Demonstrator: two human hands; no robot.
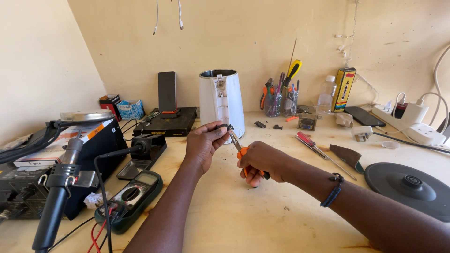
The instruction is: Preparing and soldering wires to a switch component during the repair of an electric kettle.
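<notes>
White kettle stands just behind both hands, multimeter left.

A small dark component, irregular in shape and too small to make out in detail, sits raised above the pale wooden bench, just in front of the white kettle body. A pair of slim metal pliers with orange handles slants upward to the left, its narrow tips meeting the component and its handles lower at the right.
</notes>
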